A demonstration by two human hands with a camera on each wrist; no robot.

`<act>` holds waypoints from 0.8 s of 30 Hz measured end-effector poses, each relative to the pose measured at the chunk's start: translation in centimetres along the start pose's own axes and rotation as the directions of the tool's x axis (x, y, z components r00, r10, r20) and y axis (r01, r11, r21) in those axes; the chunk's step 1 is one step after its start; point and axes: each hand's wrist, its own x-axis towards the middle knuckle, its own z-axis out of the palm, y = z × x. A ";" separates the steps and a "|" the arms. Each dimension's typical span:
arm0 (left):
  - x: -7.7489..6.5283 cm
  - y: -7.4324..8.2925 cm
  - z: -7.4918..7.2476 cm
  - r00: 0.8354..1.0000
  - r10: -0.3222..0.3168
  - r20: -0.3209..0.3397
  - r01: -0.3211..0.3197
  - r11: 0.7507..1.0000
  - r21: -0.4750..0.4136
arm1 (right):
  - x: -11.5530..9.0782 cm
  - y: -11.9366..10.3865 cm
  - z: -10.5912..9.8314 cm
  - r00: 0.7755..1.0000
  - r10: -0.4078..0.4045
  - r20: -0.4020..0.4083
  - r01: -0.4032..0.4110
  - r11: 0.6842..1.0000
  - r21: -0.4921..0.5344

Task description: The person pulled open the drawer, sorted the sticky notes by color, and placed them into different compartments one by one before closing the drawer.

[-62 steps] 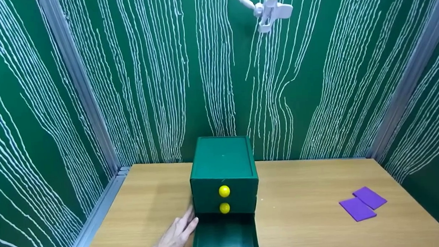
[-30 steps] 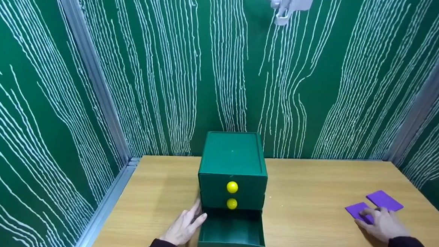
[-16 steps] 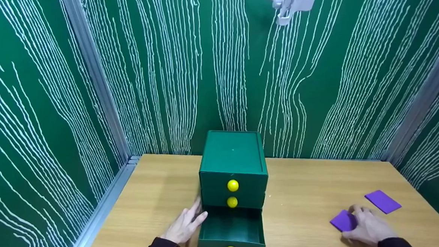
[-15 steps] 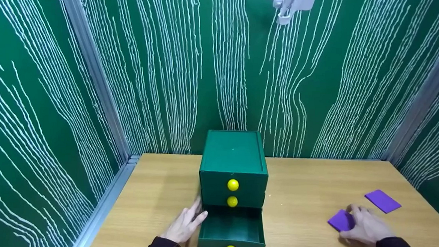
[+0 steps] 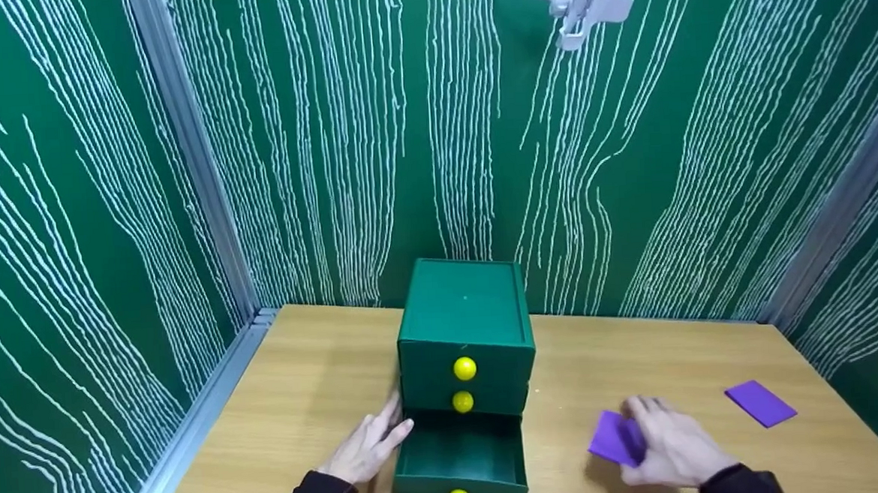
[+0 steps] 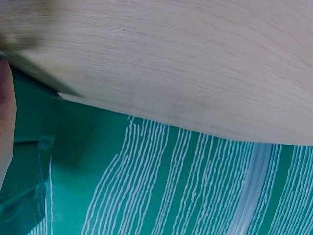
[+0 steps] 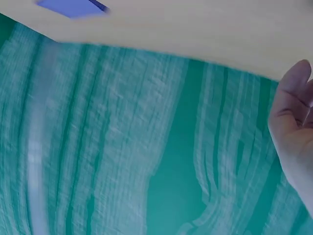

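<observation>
A green drawer cabinet [image 5: 462, 305] with yellow round knobs stands on the table, its bottom drawer [image 5: 461, 456] pulled out and nothing seen inside. My left hand [image 5: 365, 447] rests with fairly straight fingers against the cabinet's left side, thumb near the drawer's edge; the left wrist view catches a finger [image 6: 6, 117] by the green side. To the right of the drawer, my right hand [image 5: 671, 445] pinches a thin purple square [image 5: 614, 437], tilted above the table with a shadow beneath. A second purple square [image 5: 760, 403] lies flat farther right.
The wooden table [image 5: 324, 350] is walled by green panels with wavy white lines [image 5: 455, 125]. A grey metal post [image 5: 194, 154] rises at the left corner, another at the right. A white clamp on an arm [image 5: 588, 9] hangs above the back.
My right hand came in from the right, took one purple square and carried it left toward the cabinet. The other square and my left hand stay put; the head view shifted slightly.
</observation>
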 end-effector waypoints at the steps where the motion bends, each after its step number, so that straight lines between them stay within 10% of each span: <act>1: 0.1 0.1 0.0 1.000 -0.006 -0.003 0.006 1.000 0.008 | 0.5 -0.7 -0.1 0.999 -0.037 -0.025 0.037 0.999 -0.010; 14: -0.5 0.4 0.0 0.994 -0.101 0.046 0.101 0.995 -0.006 | 4.4 -8.4 -0.5 0.945 -0.325 -0.038 0.327 0.935 0.139; 24: 0.0 0.8 -0.1 0.998 -0.039 0.044 0.039 0.999 0.001 | 6.7 -11.3 -0.2 0.930 -0.365 -0.041 0.365 0.908 0.204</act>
